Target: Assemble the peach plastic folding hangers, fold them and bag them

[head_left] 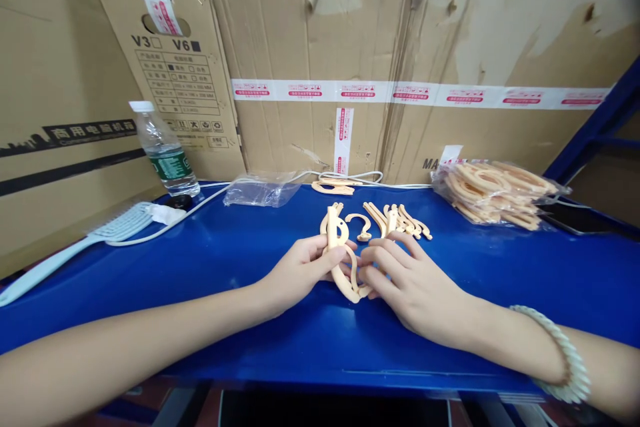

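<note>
My left hand is closed, its thumb and fingers pinching a beige plastic folding hanger above the blue table. Curved arms and a hook-like piece show in the hanger. My right hand has its fingers curled around the hanger's right side; its fingertips are partly hidden. A beige end piece sticks up just above the right knuckles; whether it belongs to the held hanger I cannot tell. Behind the hands lie a loose hanger hook, straight hanger arms and several small curved hooks.
The blue table backs onto cardboard. At left stand a water bottle and a light-blue hairbrush. A clear plastic bag, white cable and another hanger lie behind. Bagged hangers and a phone are right.
</note>
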### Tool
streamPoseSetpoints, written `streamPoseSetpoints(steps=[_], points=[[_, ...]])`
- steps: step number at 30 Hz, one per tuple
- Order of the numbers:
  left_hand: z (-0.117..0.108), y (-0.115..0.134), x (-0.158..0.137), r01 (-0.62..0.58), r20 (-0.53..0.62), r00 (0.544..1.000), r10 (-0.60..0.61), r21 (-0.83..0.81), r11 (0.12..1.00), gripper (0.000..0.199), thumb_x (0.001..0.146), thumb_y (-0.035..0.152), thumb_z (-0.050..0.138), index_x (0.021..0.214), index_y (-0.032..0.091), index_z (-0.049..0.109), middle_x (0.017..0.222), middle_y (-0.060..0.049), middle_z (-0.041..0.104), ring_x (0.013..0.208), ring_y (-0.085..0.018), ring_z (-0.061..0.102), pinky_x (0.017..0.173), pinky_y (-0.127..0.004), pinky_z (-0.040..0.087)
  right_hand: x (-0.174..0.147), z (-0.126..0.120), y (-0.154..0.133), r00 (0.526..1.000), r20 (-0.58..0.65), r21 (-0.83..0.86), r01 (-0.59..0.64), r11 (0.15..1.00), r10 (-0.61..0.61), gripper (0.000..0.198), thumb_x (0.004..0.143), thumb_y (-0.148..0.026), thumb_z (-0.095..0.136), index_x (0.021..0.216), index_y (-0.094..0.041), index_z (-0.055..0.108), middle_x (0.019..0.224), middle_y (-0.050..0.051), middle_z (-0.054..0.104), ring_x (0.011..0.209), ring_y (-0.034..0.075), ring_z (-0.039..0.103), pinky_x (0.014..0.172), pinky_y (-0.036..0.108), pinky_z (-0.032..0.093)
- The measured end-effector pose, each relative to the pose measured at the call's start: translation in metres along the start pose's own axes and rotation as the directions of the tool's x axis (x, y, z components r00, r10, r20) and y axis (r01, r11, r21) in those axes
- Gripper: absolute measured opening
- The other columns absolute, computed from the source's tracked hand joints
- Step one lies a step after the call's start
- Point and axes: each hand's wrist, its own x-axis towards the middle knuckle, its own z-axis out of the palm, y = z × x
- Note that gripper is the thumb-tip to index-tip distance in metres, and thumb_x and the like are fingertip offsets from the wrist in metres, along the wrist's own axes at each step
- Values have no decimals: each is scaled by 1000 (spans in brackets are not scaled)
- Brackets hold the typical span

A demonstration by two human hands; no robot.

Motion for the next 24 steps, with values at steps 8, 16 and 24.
streamPoseSetpoints(steps=[8, 16, 24], points=[[2, 1, -1, -34, -82, 996, 26, -94, 995, 41, 82, 46, 71, 101, 10, 65, 92, -13, 74, 87, -25, 71, 83, -39, 56, -3, 3, 3, 998, 5, -6, -57, 998, 57, 33, 94, -6, 29, 77, -18, 55, 66, 2, 54, 64, 19, 47, 77, 37, 34], [3, 6, -2, 98, -86, 988, -126, -271, 958, 19, 96, 28, 54, 94, 10, 60, 77, -11, 73, 70, -19, 72, 73, -31, 56, -5, -6, 20, 986, -163, -61, -30, 998, 20, 20, 97, -8, 38, 89, -20, 51, 73, 1, 64, 70, 17, 53, 77, 36, 35], [4, 6, -2, 104, 21, 995, -102, -225, 969, 24, 92, 34, 60, 96, 11, 59, 82, -11, 73, 75, -23, 73, 77, -36, 56, -16, 9, 70, 974, -1, 134, -225, 965, 228, 24, 92, -5, 40, 103, -21, 54, 109, 8, 67, 116, 25, 54, 110, 62, 21]])
